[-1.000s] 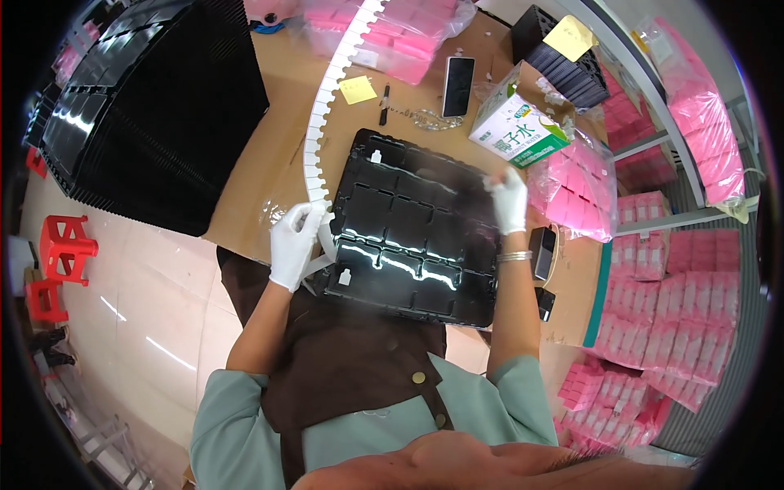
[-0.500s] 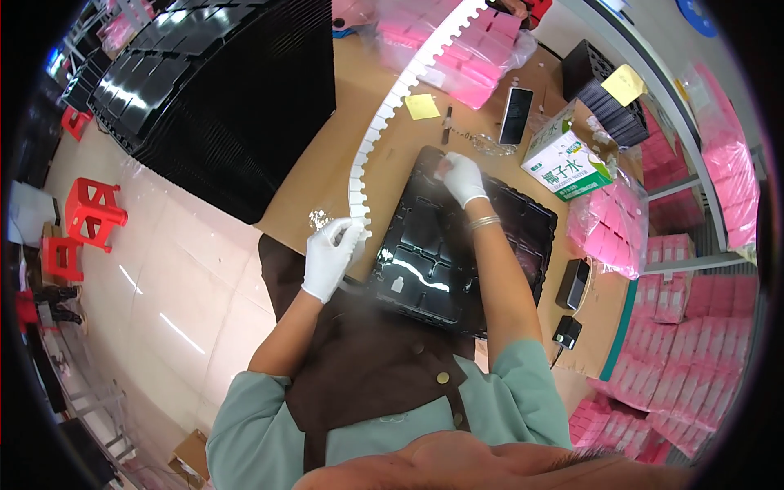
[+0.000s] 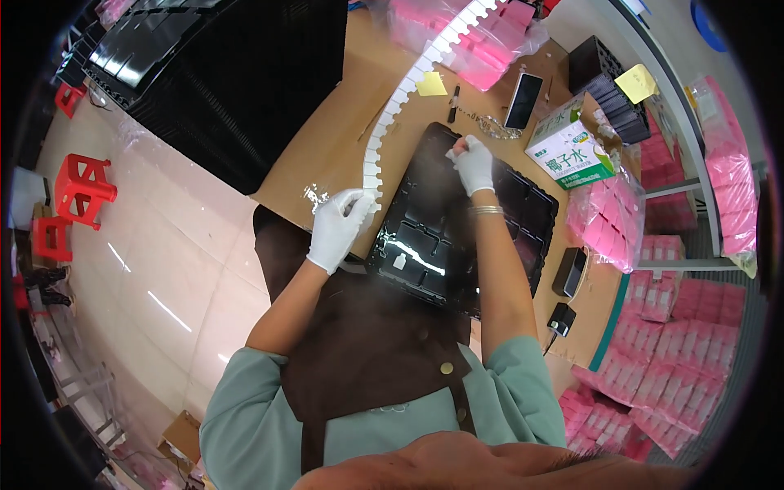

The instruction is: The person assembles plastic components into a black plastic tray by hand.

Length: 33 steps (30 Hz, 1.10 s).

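A long white strip with a notched edge (image 3: 384, 135) curves over the table. My left hand (image 3: 336, 230), in a white glove, pinches its near end beside the tray's left edge. A black moulded plastic tray (image 3: 514, 220) lies in front of me. Above its far part is my right hand (image 3: 475, 167), gloved with bare fingertips showing. Its fingers are pressed together; whatever they hold, if anything, is too small to make out. Near the tray's front left sits a small white bottle-shaped patch (image 3: 399, 261).
Tall stacked black trays (image 3: 245, 98) stand at left. Beyond the tray are a phone (image 3: 523, 100), a black pen-like tool (image 3: 454, 104), a yellow note (image 3: 431, 83) and an open carton (image 3: 572, 151). Pink packs (image 3: 608, 220) and a black power bank (image 3: 569, 272) lie right. Red stools (image 3: 84, 189) stand on the floor.
The whole view has shifted slightly, so the table sits higher in it. My right fingers look more drawn together over the tray. My left hand keeps its pinch on the strip.
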Tool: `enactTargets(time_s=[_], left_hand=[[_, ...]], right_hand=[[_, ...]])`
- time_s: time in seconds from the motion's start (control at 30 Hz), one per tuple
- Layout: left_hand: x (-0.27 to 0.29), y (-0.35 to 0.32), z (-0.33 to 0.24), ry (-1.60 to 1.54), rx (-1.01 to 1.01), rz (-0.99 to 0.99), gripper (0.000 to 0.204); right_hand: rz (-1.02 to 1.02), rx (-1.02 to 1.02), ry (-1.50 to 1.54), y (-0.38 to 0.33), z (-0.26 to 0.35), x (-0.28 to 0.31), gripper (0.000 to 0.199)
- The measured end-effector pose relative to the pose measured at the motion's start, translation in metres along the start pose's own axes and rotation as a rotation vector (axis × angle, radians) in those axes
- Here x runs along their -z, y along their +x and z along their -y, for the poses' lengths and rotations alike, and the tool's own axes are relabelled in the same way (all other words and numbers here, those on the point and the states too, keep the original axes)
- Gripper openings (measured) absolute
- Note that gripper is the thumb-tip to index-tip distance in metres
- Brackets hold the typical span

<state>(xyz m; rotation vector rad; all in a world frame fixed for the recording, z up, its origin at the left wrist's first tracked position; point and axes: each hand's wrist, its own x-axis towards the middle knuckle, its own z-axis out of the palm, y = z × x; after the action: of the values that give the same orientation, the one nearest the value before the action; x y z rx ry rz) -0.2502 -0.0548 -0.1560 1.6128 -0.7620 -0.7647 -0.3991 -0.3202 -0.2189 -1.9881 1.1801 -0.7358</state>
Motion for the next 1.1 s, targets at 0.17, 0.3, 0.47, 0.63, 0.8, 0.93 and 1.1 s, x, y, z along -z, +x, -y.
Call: enactTargets(time_s=[0.17,0.3,0.47,0.63,0.8,0.93,1.1], left_hand=[[0.014,0.003,0.026,-0.074,-0.061,-0.072,0.022],[0.013,0.015,0.023,-0.147,-0.045,-0.088,0.024],[-0.003,0.018,0.015,-0.028,0.007,0.004,0.027],[0.000,0.009,0.025,0.044,0.029,0.001,0.030],[0.003,0.007,0.044,0.192,-0.171,-0.094,0.031],[0.011,-0.010,0.031,0.443,-0.293,-0.285,0.026],[0.010,-0.040,0.033,0.360,-0.193,-0.044,0.022]], right_hand=[[0.165,-0.069,0.052,-0.113,0.091,0.026,0.014],[0.379,0.027,-0.140,-0.192,0.091,0.017,0.020],[0.472,0.126,-0.277,-0.200,0.103,0.011,0.014],[0.387,-0.016,-0.210,-0.200,0.101,0.004,0.011],[0.395,-0.001,-0.218,-0.197,0.098,-0.007,0.008],[0.333,0.043,-0.179,-0.205,0.085,-0.010,0.008],[0.356,0.040,-0.059,-0.206,0.085,-0.006,0.007]])
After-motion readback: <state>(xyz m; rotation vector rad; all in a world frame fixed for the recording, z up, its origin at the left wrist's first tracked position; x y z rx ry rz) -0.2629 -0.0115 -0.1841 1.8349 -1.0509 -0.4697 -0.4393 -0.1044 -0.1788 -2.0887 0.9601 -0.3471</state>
